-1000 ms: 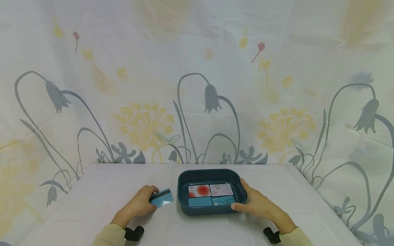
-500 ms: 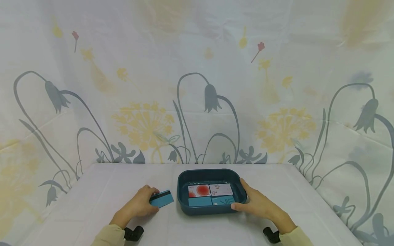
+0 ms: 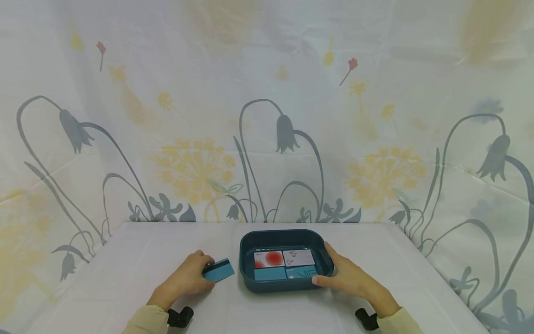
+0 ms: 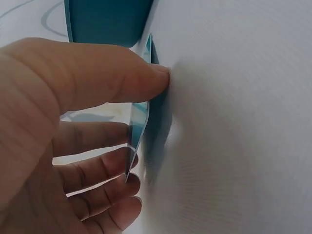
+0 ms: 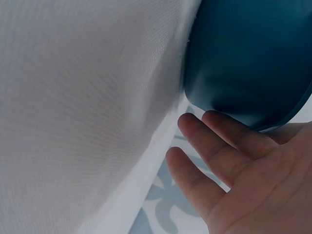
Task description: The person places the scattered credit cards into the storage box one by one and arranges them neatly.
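My left hand [image 3: 189,273] pinches a blue plastic card [image 3: 219,270] with a black stripe, left of a dark teal tray [image 3: 283,286]. In the left wrist view the card [image 4: 140,119] stands on edge between thumb and fingers, slightly bent, close over the white cloth. My right hand [image 3: 350,277] holds the tray's right end, thumb on the front rim and fingers along the side wall. Inside the tray lie a card with red circles [image 3: 269,259], a white patterned card [image 3: 298,257], a plain blue card [image 3: 270,273] and a blue VIP card [image 3: 301,272].
A white cloth [image 3: 246,311] covers the table. Behind it hangs a pale curtain [image 3: 267,60] printed with grey and yellow flowers. Black wrist mounts [image 3: 181,317] sit at both cuffs.
In the left hand, the card has tilted slightly and its bright glare is gone. Both hands and the tray otherwise hold their places; the head view shifts a little.
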Demonstrator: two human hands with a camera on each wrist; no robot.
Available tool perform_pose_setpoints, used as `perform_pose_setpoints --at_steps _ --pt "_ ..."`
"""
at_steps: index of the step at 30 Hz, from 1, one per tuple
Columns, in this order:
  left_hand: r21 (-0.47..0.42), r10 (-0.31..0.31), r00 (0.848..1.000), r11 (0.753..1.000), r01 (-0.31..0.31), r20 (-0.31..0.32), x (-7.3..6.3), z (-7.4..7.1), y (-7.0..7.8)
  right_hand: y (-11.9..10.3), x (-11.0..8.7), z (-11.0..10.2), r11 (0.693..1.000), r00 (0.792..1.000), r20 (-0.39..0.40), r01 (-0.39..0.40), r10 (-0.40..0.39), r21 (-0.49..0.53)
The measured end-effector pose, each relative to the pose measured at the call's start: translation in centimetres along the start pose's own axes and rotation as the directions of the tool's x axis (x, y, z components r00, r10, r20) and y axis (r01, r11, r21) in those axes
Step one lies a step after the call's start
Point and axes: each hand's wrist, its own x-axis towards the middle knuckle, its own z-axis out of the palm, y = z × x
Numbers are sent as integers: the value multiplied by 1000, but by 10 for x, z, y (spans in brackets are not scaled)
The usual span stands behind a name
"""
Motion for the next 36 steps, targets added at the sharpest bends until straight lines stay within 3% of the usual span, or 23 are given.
perform_pose_setpoints --at_steps 6,23,36 --pt "-23 8 1000 1000 -8 -4 4 -7 -1 2 0 2 1000 1000 -10 5 -4 10" --pt "13 109 986 994 -109 -128 12 -32 9 -3 -2 0 1000 1000 -2 -18 18 9" --pt "10 206 967 978 -207 -153 26 -37 35 -4 -1 -2 1000 1000 -5 -4 4 4"
